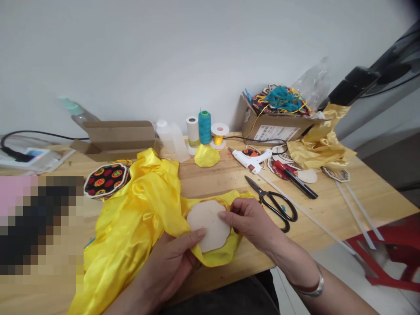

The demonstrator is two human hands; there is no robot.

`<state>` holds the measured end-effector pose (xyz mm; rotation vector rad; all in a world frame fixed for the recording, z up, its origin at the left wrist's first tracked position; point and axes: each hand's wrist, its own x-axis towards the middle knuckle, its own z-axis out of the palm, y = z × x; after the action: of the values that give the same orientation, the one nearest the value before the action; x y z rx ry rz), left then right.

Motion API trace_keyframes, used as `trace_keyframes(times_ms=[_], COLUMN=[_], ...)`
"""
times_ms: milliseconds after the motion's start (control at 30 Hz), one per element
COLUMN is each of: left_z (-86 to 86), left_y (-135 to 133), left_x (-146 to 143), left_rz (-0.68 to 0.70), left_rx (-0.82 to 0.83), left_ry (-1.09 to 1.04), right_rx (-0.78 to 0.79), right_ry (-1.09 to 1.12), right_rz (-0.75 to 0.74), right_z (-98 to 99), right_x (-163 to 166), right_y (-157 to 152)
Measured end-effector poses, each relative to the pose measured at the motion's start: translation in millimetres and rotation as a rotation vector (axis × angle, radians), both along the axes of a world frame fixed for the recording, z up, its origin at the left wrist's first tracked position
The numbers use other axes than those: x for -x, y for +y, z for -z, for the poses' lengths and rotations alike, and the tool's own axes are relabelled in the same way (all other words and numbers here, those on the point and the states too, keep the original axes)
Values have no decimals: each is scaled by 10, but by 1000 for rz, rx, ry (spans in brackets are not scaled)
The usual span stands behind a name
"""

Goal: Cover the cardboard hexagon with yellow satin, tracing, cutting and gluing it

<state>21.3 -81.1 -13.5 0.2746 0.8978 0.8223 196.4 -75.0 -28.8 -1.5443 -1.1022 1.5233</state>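
Head view: grasping a pale scalloped panel (210, 228) in both hands near the front edge of the wooden bench (193, 184), with yellow satin cloth (141, 192) showing above and below it and heaped to its left. Pinning the panel's lower left with the left hand (173, 258), thumb on the bare face, fingers partly hidden beneath. Pinching the right rim with the right hand (252, 223), thumb on top, index finger bent behind. Impossible to tell from this angle about cloth caught in that pinch, or about contact between panel and bench.

To handle this well, press the left thumb down firmly, guarding against creep between panel and cloth. Use the right fingertips for small, even adjustments around the rim, never one hard tug. Smooth out folds early; expect slipping and puckering from satin this thin. Leave slack in the heaped length at left, so as not to drag the panel askew. Mind the scissors (263, 192) just beyond the right hand, and treat the hot glue gun (251, 161) farther back as possibly hot.
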Motion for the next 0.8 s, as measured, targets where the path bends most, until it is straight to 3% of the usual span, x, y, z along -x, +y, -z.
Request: trace_keyframes(times_ms=[233,333,400,467,567,700,800], left_z=[-13,-15,-15,-15,-22,-37,-40], left_y=[-12,-5,7,21,38,48,56], left_x=[-3,-2,5,13,18,10,8], left_rz=[-21,-35,-51,-60,-75,-119,-116], left_rx=[-8,-11,2,28,53,61,49], left_ry=[49,62,81,98,95,86,99], right_rx=[-15,-82,-203,-343,-353,-327,-358], right_ry=[-27,-80,-263,-665,-1185,-1394,-1457], right_rz=[-19,-100,-131,-30,-34,-166,-180], right_z=[-30,-118,-188,-239,-234,-90,4], right_x=[21,-72,-223,-428,-726,-895,-878], right_y=[2,-27,-77,-154,-293,-404,-397])
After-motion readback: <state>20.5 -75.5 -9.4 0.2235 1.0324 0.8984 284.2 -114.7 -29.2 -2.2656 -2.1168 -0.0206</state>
